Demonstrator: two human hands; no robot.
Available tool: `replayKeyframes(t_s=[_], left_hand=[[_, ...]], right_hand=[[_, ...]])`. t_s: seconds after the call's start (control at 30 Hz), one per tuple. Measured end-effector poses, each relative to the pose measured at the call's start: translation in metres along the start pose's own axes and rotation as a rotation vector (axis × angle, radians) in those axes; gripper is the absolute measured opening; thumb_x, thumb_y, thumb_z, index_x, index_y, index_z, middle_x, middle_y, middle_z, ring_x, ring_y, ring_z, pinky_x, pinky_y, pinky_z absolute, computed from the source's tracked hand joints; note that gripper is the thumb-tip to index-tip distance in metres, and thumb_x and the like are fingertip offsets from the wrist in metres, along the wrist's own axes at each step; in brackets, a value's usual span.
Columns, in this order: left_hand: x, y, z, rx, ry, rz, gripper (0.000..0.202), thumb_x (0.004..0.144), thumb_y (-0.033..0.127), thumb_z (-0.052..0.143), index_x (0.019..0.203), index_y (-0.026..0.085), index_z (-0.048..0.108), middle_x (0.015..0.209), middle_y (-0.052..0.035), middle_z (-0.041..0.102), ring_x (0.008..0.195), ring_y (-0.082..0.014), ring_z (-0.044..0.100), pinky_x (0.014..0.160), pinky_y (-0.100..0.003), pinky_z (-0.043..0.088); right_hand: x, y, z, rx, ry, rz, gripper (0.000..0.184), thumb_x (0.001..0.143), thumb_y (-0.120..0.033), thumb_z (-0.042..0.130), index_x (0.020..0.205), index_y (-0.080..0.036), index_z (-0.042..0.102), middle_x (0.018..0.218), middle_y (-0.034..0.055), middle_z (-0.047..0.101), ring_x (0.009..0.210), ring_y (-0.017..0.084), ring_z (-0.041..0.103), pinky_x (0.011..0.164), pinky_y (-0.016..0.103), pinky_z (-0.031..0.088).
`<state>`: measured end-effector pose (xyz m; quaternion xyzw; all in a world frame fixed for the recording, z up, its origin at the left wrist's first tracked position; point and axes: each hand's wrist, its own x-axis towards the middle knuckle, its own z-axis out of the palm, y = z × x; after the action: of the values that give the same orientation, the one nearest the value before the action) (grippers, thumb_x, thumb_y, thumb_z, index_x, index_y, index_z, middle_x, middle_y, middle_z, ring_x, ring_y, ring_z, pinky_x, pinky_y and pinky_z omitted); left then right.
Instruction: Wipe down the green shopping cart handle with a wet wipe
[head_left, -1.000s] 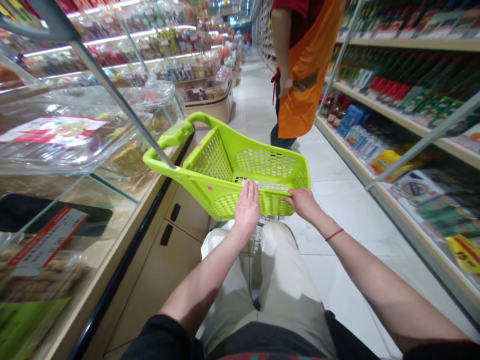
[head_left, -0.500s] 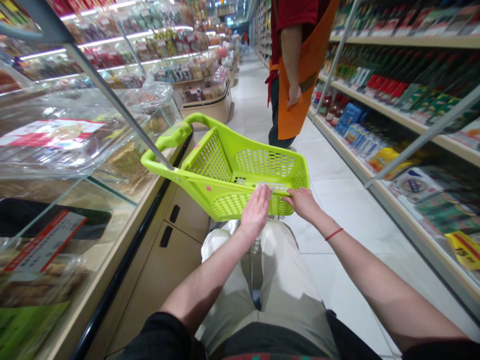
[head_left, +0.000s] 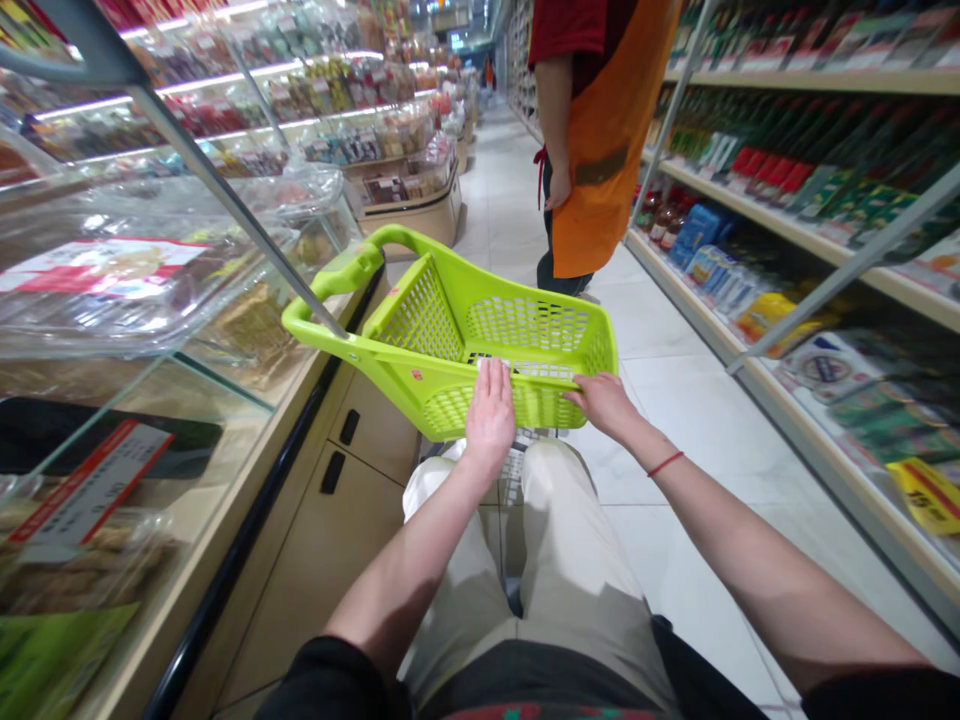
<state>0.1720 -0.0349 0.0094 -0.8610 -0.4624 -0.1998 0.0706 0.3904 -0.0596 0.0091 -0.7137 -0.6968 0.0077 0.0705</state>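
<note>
A lime-green plastic shopping basket (head_left: 450,330) sits tilted in front of my knees, its handle toward the left. My left hand (head_left: 490,415) lies flat on the basket's near rim, fingers stretched out and together. My right hand (head_left: 604,403) grips the same rim further right, fingers curled over the edge; a red string circles that wrist. The basket looks empty inside.
A glass display counter (head_left: 172,300) with packed food runs along the left. Shelves of packaged goods (head_left: 787,200) line the right. A person in an orange apron (head_left: 600,150) stands in the tiled aisle just beyond the basket.
My left hand slid right along the rim, then back left. The person in the apron shifted slightly and lowered an arm. The basket barely moved.
</note>
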Motion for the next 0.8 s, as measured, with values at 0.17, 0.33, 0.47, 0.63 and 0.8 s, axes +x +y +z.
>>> replayKeyframes(t_s=[0.17, 0.33, 0.47, 0.63, 0.8], left_hand=[[0.006, 0.055, 0.021, -0.055, -0.029, 0.207, 0.062, 0.087, -0.002, 0.031, 0.149, 0.001, 0.033, 0.156, -0.0217, 0.035, 0.151, -0.0270, 0.015, 0.120, -0.045, 0.032], [0.011, 0.057, 0.017, 0.019, -0.065, 0.315, 0.054, 0.093, 0.005, 0.033, 0.146, 0.002, 0.039, 0.154, -0.0173, 0.041, 0.147, -0.0275, 0.028, 0.120, -0.041, 0.033], [0.006, 0.011, 0.000, 0.034, -0.054, 0.246, 0.054, 0.093, 0.005, 0.035, 0.147, 0.004, 0.038, 0.155, -0.0162, 0.041, 0.148, -0.0267, 0.029, 0.121, -0.041, 0.032], [0.003, -0.043, -0.023, 0.055, -0.018, 0.029, 0.060, 0.090, 0.000, 0.033, 0.150, 0.008, 0.034, 0.156, -0.0164, 0.039, 0.150, -0.0236, 0.022, 0.123, -0.042, 0.028], [0.006, -0.024, -0.016, 0.008, -0.025, -0.048, 0.068, 0.086, -0.005, 0.030, 0.152, 0.010, 0.029, 0.158, -0.0159, 0.036, 0.151, -0.0232, 0.015, 0.123, -0.045, 0.028]], right_hand=[[0.000, -0.002, -0.001, 0.002, 0.010, 0.001, 0.022, 0.095, -0.029, 0.051, 0.096, -0.016, 0.069, 0.089, 0.0109, 0.076, 0.086, 0.023, 0.068, 0.089, 0.034, 0.040], [-0.001, -0.002, 0.000, -0.009, 0.015, -0.001, 0.021, 0.095, -0.028, 0.051, 0.094, -0.016, 0.068, 0.088, 0.0105, 0.076, 0.086, 0.022, 0.068, 0.089, 0.032, 0.038], [-0.002, 0.000, 0.000, 0.000, 0.013, -0.005, 0.023, 0.095, -0.033, 0.052, 0.093, -0.017, 0.068, 0.088, 0.0103, 0.076, 0.086, 0.023, 0.068, 0.088, 0.033, 0.039], [-0.001, 0.000, -0.001, 0.010, -0.002, -0.005, 0.025, 0.096, -0.033, 0.052, 0.094, -0.016, 0.069, 0.088, 0.0106, 0.076, 0.087, 0.024, 0.069, 0.089, 0.034, 0.040], [-0.001, -0.003, -0.002, -0.009, -0.003, 0.007, 0.026, 0.096, -0.034, 0.051, 0.096, -0.016, 0.070, 0.088, 0.0109, 0.076, 0.087, 0.023, 0.069, 0.090, 0.034, 0.041]])
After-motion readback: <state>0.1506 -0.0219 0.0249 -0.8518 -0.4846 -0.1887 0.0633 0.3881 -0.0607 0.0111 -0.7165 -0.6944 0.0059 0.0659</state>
